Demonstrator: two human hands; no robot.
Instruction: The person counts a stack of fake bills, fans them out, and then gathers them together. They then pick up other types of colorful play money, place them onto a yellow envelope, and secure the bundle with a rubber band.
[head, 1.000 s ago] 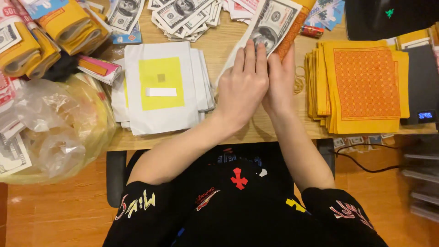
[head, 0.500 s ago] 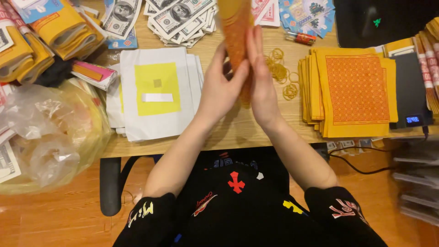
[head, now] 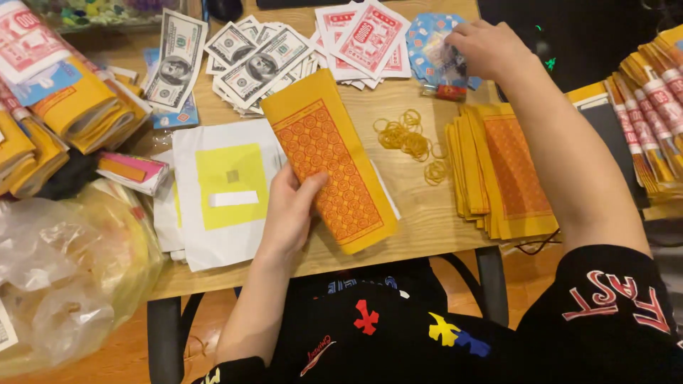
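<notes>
- The left hand pinches the folded yellow paper bundle lying on the table, thumb on top; a loose grip probably lets it unfold.
- Rubber bands beside it (easy to scatter).
- Farthest, the right hand, fingers curled on the blue packet, might nudge the red-and-white notes.

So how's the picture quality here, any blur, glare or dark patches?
Head view: evenly lit and sharp on the folded yellow paper under the left hand; slight blur on the right hand; top right corner falls dark; soft sheen on the clear plastic bag; edges bend slightly.
</notes>
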